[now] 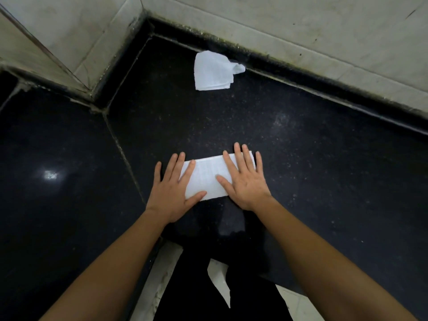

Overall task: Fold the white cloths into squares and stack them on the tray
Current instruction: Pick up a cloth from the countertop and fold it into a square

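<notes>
Flat, straight-fingered, left hand (172, 193) and right hand (245, 181) press the folded cloth (206, 177); second cloth (212, 71), perhaps crumpled, lies well apart.

I see my left hand (172, 194) and right hand (245, 181) pressing flat, fingers straight, on the two ends of a folded white cloth (206, 177) lying on the dark tabletop (312, 170). Another white cloth (214, 71), loosely rumpled, lies well apart near the tiled wall (301, 26).
</notes>
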